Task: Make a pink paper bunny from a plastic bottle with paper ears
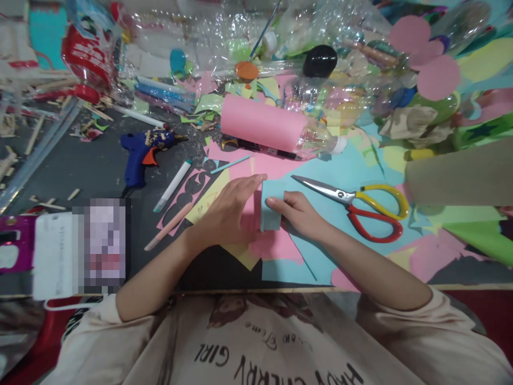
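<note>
A small light-blue folded piece of paper (273,214) stands out over pink and blue sheets in the middle of the table. My right hand (300,213) grips its right side, thumb on top and fingers curled at the edge. To its left is my left hand (228,211), fingers stretched out and apart from the thumb, fingertips close to the paper's upper left corner. Motion blurs that thumb, so I cannot tell whether it touches the paper. Right of my right hand lie scissors (344,197) with one yellow and one red handle.
Beyond my hands lies a clear bottle wrapped in pink paper (260,123). At left are a blue glue gun (138,152), a white marker (172,186) and a phone (106,240). Clear plastic bottles (160,32), round pink paper pieces (437,77) and scraps crowd the back.
</note>
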The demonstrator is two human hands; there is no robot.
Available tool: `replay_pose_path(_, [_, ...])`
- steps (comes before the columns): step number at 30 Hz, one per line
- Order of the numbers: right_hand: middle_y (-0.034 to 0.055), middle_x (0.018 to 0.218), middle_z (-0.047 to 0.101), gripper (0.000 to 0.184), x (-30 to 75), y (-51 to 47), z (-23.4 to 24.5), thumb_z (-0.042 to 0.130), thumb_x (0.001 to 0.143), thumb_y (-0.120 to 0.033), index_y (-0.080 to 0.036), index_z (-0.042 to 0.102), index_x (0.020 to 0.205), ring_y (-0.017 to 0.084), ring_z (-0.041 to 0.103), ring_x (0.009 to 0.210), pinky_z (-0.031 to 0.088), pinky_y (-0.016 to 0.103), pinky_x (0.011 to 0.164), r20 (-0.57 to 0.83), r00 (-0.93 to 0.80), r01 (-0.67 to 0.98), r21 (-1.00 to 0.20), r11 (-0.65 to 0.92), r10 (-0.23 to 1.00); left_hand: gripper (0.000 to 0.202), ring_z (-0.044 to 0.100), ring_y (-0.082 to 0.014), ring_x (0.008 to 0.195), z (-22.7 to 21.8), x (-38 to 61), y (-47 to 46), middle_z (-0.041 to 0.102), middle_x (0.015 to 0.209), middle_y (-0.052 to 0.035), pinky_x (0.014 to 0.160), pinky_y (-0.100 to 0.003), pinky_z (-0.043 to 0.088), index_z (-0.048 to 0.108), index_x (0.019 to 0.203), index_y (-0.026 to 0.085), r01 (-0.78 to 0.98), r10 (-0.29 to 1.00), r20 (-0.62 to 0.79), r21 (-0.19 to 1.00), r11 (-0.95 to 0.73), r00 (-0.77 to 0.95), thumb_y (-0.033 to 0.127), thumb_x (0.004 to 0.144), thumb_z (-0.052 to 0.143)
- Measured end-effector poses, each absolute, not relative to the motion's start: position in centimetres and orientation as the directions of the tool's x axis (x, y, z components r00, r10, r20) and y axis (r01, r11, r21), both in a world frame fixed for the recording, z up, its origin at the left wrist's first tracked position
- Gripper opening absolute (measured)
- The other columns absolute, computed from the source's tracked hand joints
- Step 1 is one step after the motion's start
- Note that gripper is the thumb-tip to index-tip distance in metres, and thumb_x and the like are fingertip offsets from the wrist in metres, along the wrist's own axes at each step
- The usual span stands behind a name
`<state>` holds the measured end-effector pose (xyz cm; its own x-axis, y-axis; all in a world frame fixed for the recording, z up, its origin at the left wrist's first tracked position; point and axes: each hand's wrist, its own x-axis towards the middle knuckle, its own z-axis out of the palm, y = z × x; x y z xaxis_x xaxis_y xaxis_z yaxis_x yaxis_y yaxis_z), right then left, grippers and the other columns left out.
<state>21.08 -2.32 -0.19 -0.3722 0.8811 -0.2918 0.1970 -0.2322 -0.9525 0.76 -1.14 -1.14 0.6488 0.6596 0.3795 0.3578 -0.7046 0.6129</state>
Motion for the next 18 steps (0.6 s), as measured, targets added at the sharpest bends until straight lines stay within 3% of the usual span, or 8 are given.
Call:
replay_pose_path(6, [-0.0043,0.052,0.038,0.064,20.88,-2.42,-0.18,0.048,0.078,-0.081,-0.023,0.038,0.054,0.011,0.038,0.051,0.031,0.028,0.052,-0.308,-0.326,0.237,-0.942,-0.238,0.894,0.094,0.050,-0.0341,0.133,-1.56,0.87,-1.11,0.050,0.143,-0.0197,0.106,-0.056,0.045,0.010,0.154,0.024,0.345,0.615,0.451,0.546,-0.763,0.647,0.047,0.084,0.067])
replay_pose_path(11, [-0.0032,0.055,0.039,0.055,20.85,-2.51,-0.41,0.050,0.084,-0.067,-0.021,0.042,0.056,0.011,0.037,0.055,0.032,0.029,0.055,-0.226,-0.347,0.301,-0.946,-0.120,0.910,0.086,0.051,-0.0344,0.132,-1.51,1.08,-1.42,0.052,0.142,-0.0193,0.109,-0.056,0.042,0.017,0.152,0.020,0.405,0.621,0.391,0.506,-0.761,0.679,0.040,0.083,0.065])
replay_pose_path(15, [-0.0017,0.059,0.048,0.039,20.84,-2.63,-0.59,0.060,0.080,-0.052,-0.019,0.051,0.061,0.012,0.042,0.057,0.036,0.028,0.056,-0.212,-0.379,0.322,-0.943,-0.086,0.901,0.080,0.051,-0.0322,0.133,-1.41,1.10,-1.59,0.052,0.142,-0.0184,0.109,-0.055,0.042,0.020,0.151,0.020,0.410,0.605,0.390,0.477,-0.778,0.694,0.026,0.083,0.061])
replay_pose_path(18, [-0.0009,0.061,0.052,0.033,20.85,-2.62,-0.67,0.060,0.080,-0.047,-0.018,0.055,0.066,0.013,0.045,0.059,0.038,0.028,0.057,-0.214,-0.383,0.329,-0.941,-0.083,0.899,0.078,0.051,-0.0337,0.133,-1.43,1.09,-1.51,0.051,0.142,-0.0219,0.108,-0.056,0.043,0.023,0.149,0.015,0.388,0.580,0.406,0.463,-0.797,0.707,0.033,0.084,0.062])
